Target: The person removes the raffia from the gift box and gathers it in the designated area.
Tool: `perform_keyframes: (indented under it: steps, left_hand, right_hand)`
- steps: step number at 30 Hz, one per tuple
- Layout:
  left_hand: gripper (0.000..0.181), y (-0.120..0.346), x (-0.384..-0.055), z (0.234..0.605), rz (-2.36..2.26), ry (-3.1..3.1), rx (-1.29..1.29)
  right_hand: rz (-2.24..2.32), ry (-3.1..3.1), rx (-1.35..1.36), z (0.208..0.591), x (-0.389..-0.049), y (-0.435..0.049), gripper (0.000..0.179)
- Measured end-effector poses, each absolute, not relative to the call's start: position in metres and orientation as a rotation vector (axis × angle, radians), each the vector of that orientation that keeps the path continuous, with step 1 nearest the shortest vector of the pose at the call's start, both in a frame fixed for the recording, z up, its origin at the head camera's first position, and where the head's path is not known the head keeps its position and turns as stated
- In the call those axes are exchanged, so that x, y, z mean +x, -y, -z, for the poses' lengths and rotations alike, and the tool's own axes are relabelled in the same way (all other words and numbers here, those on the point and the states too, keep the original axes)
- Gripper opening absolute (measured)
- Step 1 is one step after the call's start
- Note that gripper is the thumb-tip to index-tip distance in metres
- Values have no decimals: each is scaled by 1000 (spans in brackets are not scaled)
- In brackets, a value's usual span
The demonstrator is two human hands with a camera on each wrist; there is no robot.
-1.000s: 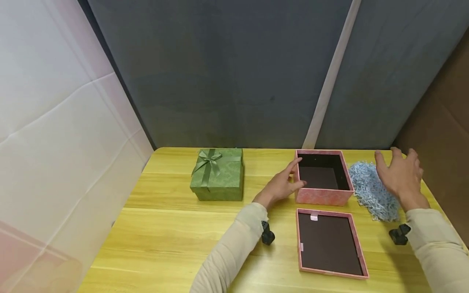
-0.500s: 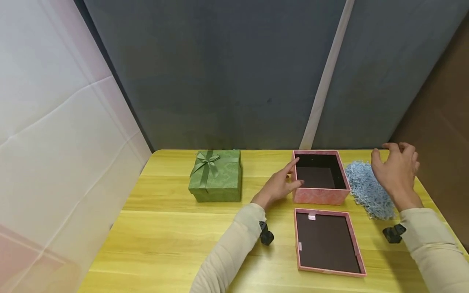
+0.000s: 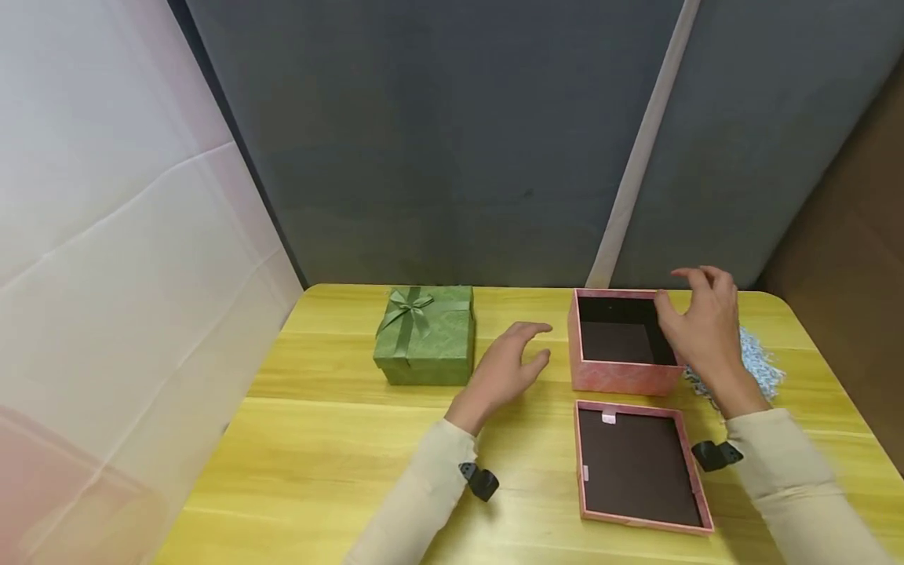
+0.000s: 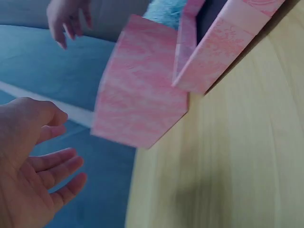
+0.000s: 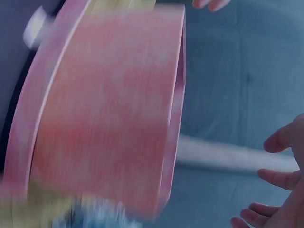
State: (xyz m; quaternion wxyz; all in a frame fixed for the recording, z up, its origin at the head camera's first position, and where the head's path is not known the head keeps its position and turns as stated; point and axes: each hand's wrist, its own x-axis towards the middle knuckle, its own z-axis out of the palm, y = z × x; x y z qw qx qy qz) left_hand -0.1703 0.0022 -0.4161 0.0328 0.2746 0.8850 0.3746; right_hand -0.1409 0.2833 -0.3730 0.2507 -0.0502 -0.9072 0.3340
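A pink patterned gift box (image 3: 621,378) with a dark inside stands uncovered at the back right of the table. My left hand (image 3: 500,373) hovers between it and the green box, fingers spread and holding nothing. Over the pink box's right edge is my right hand (image 3: 706,329), fingers loosely bent with nothing in them. Behind that hand lies a heap of blue shredded paper (image 3: 759,365), partly hidden. The pink lid (image 3: 639,471) rests inside-up in front of the box. In the left wrist view, a gap separates my left fingers (image 4: 66,190) from the box.
A closed green gift box (image 3: 427,337) with a ribbon bow stands left of my left hand. Grey cloth (image 3: 452,157) hangs behind the wooden table (image 3: 318,471). A white sheet (image 3: 141,235) is at the left and a brown panel (image 3: 847,235) at the right.
My left hand has come off the pink box's left side and moved left. My right hand has moved left from over the shredded paper to the box's right edge.
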Motion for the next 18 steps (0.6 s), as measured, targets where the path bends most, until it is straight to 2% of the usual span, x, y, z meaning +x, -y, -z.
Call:
perform_keyframes:
  steps: [6, 10, 18]
  left_hand:
    - [30, 44, -157, 402, -1315, -2785, 897]
    - [26, 75, -161, 399, -1458, -2908, 829]
    - [35, 117, -192, 411, -1583, -3031, 267]
  right_hand:
    - [-996, 2536, -68, 373, -145, -232, 43]
    - [-1096, 2574, -23, 374, -152, -206, 46]
    - [-1447, 2634, -6, 388, -183, -173, 57]
